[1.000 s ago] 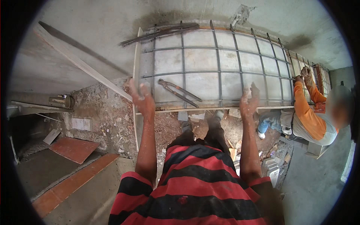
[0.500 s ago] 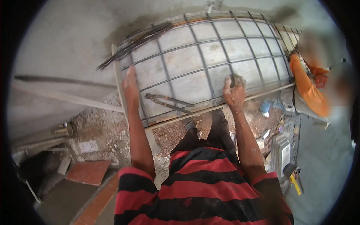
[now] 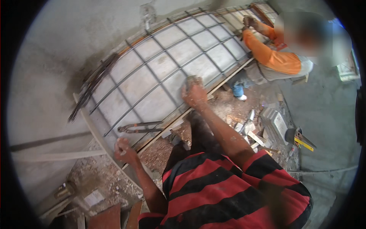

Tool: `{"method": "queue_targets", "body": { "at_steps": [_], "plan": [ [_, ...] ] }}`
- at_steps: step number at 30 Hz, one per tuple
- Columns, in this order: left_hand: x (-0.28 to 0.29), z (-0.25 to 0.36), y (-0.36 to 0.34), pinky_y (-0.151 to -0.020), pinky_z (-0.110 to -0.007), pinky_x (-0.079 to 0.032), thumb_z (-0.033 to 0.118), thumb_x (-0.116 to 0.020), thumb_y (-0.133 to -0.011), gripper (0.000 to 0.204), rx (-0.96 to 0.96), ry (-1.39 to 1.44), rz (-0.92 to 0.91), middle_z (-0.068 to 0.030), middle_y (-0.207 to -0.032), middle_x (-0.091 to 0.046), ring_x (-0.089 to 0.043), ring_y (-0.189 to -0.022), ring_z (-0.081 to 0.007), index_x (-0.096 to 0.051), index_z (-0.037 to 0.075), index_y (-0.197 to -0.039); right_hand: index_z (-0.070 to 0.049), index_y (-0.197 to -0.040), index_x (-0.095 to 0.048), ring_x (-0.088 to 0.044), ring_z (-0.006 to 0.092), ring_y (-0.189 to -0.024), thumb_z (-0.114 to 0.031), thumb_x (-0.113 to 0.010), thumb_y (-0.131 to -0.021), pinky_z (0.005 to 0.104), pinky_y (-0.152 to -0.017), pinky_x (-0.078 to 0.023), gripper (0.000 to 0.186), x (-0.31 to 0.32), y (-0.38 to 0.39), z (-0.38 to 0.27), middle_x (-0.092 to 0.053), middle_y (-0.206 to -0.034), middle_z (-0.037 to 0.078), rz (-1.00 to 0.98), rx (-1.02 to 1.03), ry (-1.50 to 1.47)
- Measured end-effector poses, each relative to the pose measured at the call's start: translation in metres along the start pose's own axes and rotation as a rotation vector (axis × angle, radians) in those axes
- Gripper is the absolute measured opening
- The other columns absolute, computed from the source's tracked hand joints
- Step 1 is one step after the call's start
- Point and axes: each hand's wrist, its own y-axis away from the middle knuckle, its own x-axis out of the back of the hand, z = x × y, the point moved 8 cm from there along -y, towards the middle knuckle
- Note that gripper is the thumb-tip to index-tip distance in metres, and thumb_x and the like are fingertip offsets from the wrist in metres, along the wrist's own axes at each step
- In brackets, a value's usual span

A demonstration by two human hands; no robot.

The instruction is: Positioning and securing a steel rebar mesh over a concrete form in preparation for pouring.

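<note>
A grid of steel rebar (image 3: 164,83) lies over a pale panel (image 3: 152,97) framed with wooden boards. My right hand (image 3: 195,93) is closed around a rough grey lump (image 3: 193,80), held over the grid near the front board. At the panel's near-left corner is my left hand (image 3: 127,152), its fingers curled together; what they hold, if anything, is hidden. Just beyond it, a pair of long-handled pincers (image 3: 134,125) rests on the grid, handles pointing right. A bundle of dark tie wire (image 3: 94,84) lies along the panel's left end.
A co-worker in an orange sleeve (image 3: 280,59) leans over the far right end, hands on the grid. Below lie rubble (image 3: 251,131), stacked grey slabs (image 3: 275,124) and a dark container holding tools (image 3: 292,135). A board (image 3: 61,155) slants at the left; a concrete wall (image 3: 57,57) stands behind.
My view has turned right, so the panel slants and more of the co-worker shows. My left hand has come back from the left-side bars to the near corner. The right hand still holds the lump.
</note>
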Motion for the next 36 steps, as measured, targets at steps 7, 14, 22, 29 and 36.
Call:
{"method": "queue_targets", "body": {
  "at_steps": [7,14,22,29,36],
  "plan": [
    [-0.008,-0.008,0.001,-0.071,-0.032,-0.058,0.023,-0.057,-0.105,0.038,0.052,-0.056,-0.006,-0.0182,-0.096,-0.074,-0.069,-0.075,-0.0211,-0.070,-0.011,-0.113,0.006,-0.132,-0.055,-0.050,0.0438,-0.131,-0.027,-0.056,-0.092,0.0476,-0.111,-0.045,0.052,0.000,-0.002,0.002,-0.056,-0.136,0.026,0.007,0.040,0.012],
    [-0.015,0.006,0.001,-0.073,-0.032,-0.058,0.026,-0.058,-0.104,0.037,0.146,-0.068,-0.037,-0.0152,-0.093,-0.073,-0.070,-0.078,-0.0211,-0.072,-0.008,-0.106,0.005,-0.127,-0.058,-0.054,0.0406,-0.125,-0.026,-0.058,-0.091,0.0468,-0.106,-0.048,0.048,0.011,-0.004,0.001,-0.058,-0.128,0.024,0.030,0.055,-0.047],
    [-0.009,-0.019,0.001,-0.068,-0.035,-0.052,0.016,-0.061,-0.099,0.025,0.025,-0.062,-0.004,-0.0132,-0.085,-0.074,-0.065,-0.072,-0.0188,-0.075,-0.006,-0.099,0.002,-0.135,-0.056,-0.048,0.0426,-0.136,-0.031,-0.054,-0.094,0.0474,-0.112,-0.043,0.053,-0.006,0.003,0.008,-0.055,-0.141,0.023,-0.033,0.024,-0.067],
    [-0.019,0.028,-0.001,-0.064,-0.041,-0.049,0.023,-0.067,-0.093,0.026,-0.179,-0.504,-0.013,-0.0155,-0.072,-0.068,-0.062,-0.064,-0.0275,-0.071,-0.001,-0.083,-0.005,-0.123,-0.066,-0.050,0.0480,-0.133,-0.030,-0.056,-0.095,0.0536,-0.107,-0.047,0.039,0.002,-0.001,0.008,-0.054,-0.144,0.022,-0.074,0.020,-0.069],
    [-0.022,0.024,0.003,-0.061,-0.043,-0.047,0.029,-0.068,-0.094,0.026,-0.219,-0.763,0.029,-0.0136,-0.069,-0.065,-0.062,-0.062,-0.0295,-0.073,0.004,-0.086,-0.002,-0.122,-0.067,-0.046,0.0519,-0.135,-0.028,-0.058,-0.093,0.0550,-0.113,-0.041,0.040,0.002,0.001,0.009,-0.047,-0.149,0.029,-0.091,0.050,-0.180]
  ]
}}
